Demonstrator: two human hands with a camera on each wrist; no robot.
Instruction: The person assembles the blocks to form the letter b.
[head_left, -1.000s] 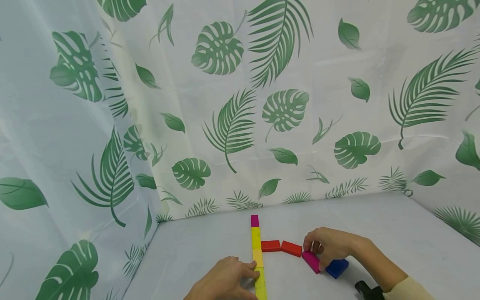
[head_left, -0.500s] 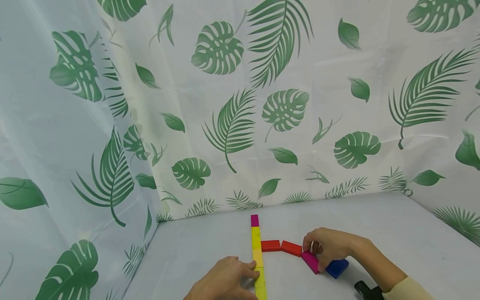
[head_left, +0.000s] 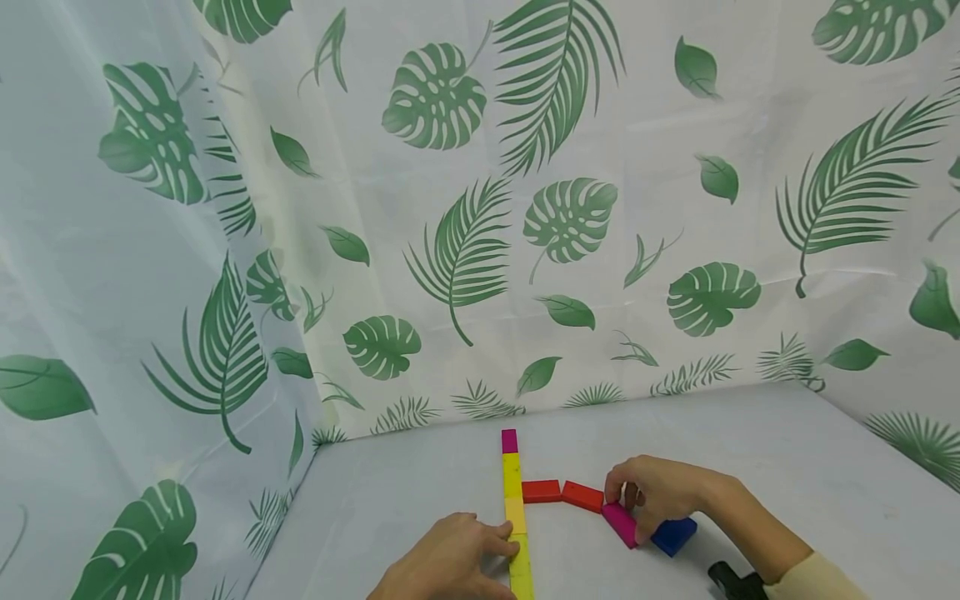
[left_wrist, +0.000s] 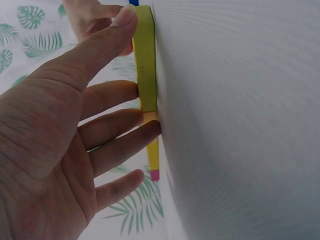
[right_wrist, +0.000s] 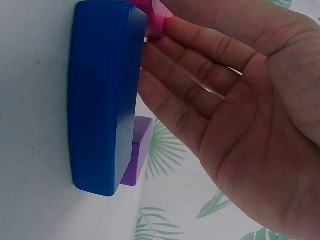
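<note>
The right grip (head_left: pixel 663 490), the nearer hand, pinches the magenta block (head_left: pixel 619 525) beneath it, apparently by the ends, its long axis slanting personward from the red block (head_left: pixel 582 497) left of the grip

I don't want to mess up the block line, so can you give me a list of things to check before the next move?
1. Yellow row straight: ok.
2. Left hand touching the yellow row: ok, at its near part.
3. Right hand gripping the pink block: ok, pinched.
4. Second red block in line with the first red block: not ok if you want it straight; it slants.
5. Blue block touching the pink block: cannot tell; fingers cover that spot.
</note>
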